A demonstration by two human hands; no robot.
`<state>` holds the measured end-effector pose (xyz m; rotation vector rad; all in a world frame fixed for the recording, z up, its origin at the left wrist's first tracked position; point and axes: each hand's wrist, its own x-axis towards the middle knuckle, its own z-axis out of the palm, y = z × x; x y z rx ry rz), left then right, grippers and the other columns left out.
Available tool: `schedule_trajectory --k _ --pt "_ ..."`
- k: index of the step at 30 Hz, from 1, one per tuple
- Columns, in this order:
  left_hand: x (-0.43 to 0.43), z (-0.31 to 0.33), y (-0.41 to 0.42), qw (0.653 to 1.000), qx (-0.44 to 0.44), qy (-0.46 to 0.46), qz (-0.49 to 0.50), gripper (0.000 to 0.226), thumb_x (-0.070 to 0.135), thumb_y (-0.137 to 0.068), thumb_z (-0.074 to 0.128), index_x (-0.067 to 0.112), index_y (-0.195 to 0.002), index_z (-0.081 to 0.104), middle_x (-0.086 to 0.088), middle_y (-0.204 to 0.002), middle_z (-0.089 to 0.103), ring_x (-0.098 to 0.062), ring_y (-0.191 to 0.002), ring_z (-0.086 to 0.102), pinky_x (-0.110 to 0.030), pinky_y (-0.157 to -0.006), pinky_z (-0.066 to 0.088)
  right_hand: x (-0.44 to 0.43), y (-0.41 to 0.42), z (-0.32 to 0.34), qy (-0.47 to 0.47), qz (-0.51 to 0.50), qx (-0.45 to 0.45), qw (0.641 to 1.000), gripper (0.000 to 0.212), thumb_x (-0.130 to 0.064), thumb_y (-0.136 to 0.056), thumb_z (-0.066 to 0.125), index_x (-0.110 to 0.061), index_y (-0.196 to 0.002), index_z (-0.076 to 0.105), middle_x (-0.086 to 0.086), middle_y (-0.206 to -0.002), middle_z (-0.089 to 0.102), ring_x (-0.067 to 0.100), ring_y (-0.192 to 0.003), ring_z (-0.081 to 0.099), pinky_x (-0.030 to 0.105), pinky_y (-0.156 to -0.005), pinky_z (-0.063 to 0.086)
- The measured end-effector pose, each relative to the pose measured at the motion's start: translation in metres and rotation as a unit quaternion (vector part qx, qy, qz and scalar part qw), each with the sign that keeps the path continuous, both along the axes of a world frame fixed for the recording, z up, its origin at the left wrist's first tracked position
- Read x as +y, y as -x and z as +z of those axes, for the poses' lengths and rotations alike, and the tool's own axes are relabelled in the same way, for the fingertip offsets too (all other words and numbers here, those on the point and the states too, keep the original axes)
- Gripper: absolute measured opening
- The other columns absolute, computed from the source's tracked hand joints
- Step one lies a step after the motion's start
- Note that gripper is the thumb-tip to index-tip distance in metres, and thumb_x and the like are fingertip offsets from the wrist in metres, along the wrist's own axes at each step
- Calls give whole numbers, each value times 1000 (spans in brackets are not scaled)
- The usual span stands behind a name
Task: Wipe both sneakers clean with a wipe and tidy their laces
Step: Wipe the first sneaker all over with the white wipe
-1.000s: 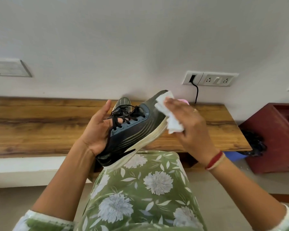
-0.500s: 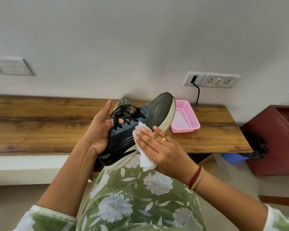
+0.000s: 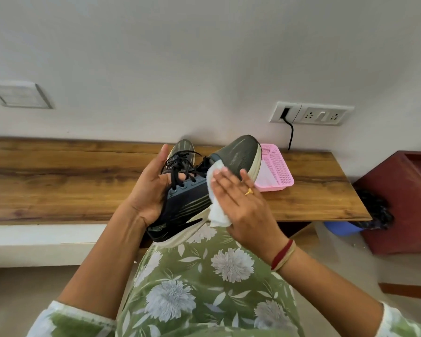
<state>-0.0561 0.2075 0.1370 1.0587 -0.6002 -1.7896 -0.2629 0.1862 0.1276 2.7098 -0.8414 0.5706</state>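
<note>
Clearly you are in the wiping step, working along the side of one shoe. Nearest you, above your lap and just short of the surface's front edge, the held sneaker (image 3: 187, 203) sits tilted, heel low and toe raised toward the wall. Your left hand (image 3: 148, 193) grips it from the far side, thumb tucked in at the collar by the black laces (image 3: 180, 164), fingers pointing up. Your right hand (image 3: 246, 205) lies flat, fingers straight, pressing the white wipe (image 3: 216, 212) against the sneaker's side just above the midsole.

I judge the next move calls for a firm stroke along the pale sole edge toward the toe, the left hand bracing so the shoe does not twist. The laces look loose and will want tidying afterwards.

Farther off, the second sneaker (image 3: 181, 148) stands on the surface (image 3: 58, 181) near its back edge; whether it is already clean I cannot tell. A pink basket (image 3: 281, 171) sits toward the right end.

No brand, label or writing is legible; the shoe's side shows only pale stripes.
</note>
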Motion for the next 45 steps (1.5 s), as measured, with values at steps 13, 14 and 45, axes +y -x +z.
schedule_trajectory --k 13,14,45 --pt "-1 8 -1 1000 -2 2 13 73 73 -70 47 7 -87 72 -17 -98 69 -31 -88 67 -39 -85 48 -26 27 15 -51 -35 -42 997 59 -29 -87 58 1 -136 43 17 -142 42 27 -138 30 40 -116 15" --pt "0 8 -2 1000 -8 1 13 70 73 -70 47 10 -82 75 -16 -97 70 -31 -86 68 -39 -84 48 -30 32 19 -37 -39 -39 998 58 -21 -86 62 1 -136 42 17 -143 42 27 -138 28 40 -116 15" --pt "2 2 -3 999 -24 0 45 92 79 -71 42 0 -111 65 -21 -109 67 -35 -99 64 -43 -91 47 -11 19 -15 12 -9 -11 1000 69 -15 -79 66 1 -137 32 19 -144 35 27 -139 24 43 -117 17"
